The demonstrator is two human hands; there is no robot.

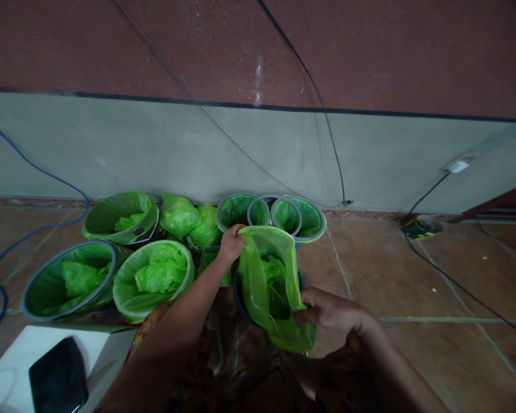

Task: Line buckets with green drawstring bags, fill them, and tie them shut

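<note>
I find my left hand (231, 244) pinching the far edge of the thin green plastic liner bag (269, 281), my right hand (327, 310) gripping its near edge, holding it open over the dark round bin (237, 292) on the tiled floor (413, 287).

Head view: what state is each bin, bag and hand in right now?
Green bag: open, half fitted in the dark bin.
Left hand: gripping the bag's far rim.
Right hand: pinching the bag's near edge.
Two front bins: lined, open.
Knotted bags: tied shut.
Phone: screen dark.
</note>
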